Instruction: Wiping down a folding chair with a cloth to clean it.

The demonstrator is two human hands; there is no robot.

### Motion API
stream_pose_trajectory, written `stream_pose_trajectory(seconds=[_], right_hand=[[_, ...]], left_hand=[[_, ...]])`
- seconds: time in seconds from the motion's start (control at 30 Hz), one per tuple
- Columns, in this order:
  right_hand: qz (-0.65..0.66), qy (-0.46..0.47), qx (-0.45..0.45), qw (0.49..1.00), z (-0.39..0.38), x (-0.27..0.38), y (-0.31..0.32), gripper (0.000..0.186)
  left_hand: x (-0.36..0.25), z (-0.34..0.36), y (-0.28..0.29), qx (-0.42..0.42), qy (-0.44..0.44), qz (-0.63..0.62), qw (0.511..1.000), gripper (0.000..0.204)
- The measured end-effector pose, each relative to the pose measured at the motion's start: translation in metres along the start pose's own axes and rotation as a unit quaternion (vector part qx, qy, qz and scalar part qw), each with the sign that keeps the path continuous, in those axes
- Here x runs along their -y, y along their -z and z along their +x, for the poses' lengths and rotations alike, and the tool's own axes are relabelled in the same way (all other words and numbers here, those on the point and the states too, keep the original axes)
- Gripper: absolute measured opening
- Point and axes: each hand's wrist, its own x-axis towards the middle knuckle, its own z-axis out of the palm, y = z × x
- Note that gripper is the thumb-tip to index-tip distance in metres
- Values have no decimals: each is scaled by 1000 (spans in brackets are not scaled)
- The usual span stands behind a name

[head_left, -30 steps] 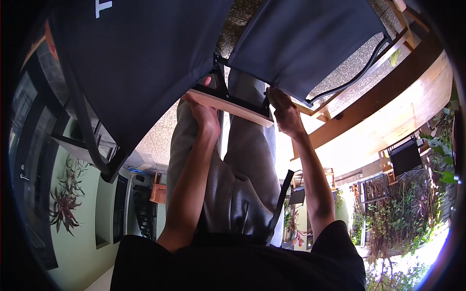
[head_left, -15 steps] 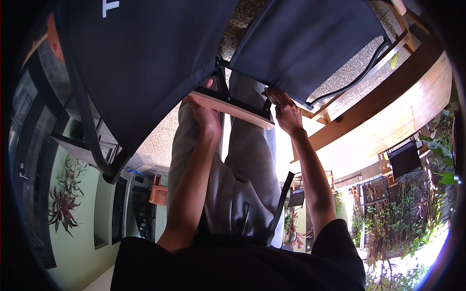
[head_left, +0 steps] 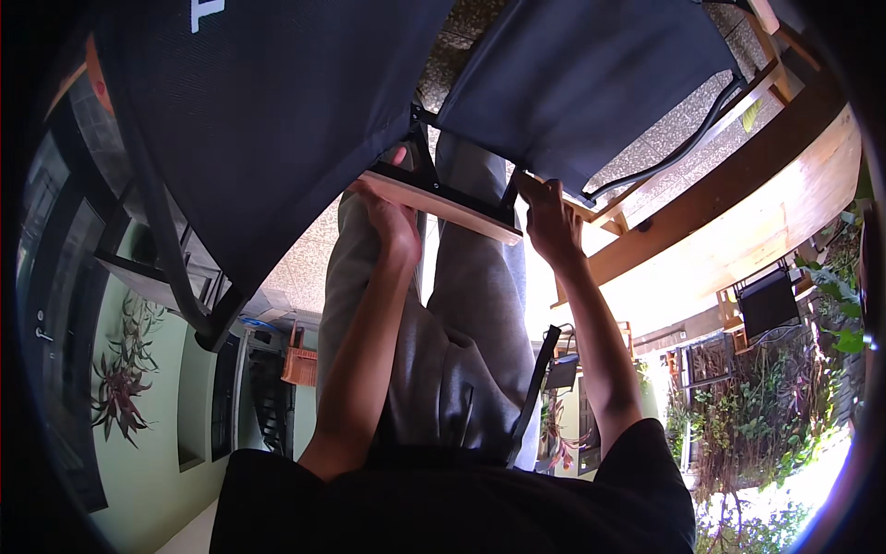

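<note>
A folding chair with a black metal frame lies across my lap. Its large dark fabric panel [head_left: 268,120] spreads at the left, and a second dark panel [head_left: 591,92] stretches at the upper right. My left hand [head_left: 394,226] is closed around the left end of the chair's pale wooden armrest [head_left: 443,208]. Black metal struts [head_left: 425,157] meet along that armrest. At its right end, my right hand [head_left: 554,226] has bent, closed fingers beside a short strut and the corner of the second panel; what they pinch is hidden.
A wooden table [head_left: 720,212] with a curved-looking edge stands close on the right. A black tube [head_left: 175,249] of the chair reaches down at the left. Beyond are a plant [head_left: 120,397] by a green wall, another dark chair [head_left: 768,303] and hanging greenery [head_left: 757,406].
My right hand has shifted slightly, its fingers now more bent at the corner by the short strut. The left hand keeps its hold on the armrest.
</note>
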Motion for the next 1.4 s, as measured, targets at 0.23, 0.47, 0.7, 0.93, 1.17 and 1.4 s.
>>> stream_pose_trajectory(seconds=[0.23,0.47,0.7,0.93,1.17,1.4], right_hand=[[102,79,7,992,19,-29,-12,48],[79,124,25,989,-17,-9,9,51],[76,29,-17,997,23,-42,-20,54],[231,117,11,966,-14,-30,-18,47],[258,176,0,950,-11,-30,-8,55],[92,65,-3,994,31,-35,-16,47]], left_hand=[[3,3,5,39,-21,-8,999,84],[4,4,7,7,-1,-13,1000,76],[12,9,13,42,-10,-8,999,81],[6,6,7,22,-7,-10,1000,81],[6,5,7,14,-8,-7,1000,80],[1,2,3,34,-27,19,999,80]])
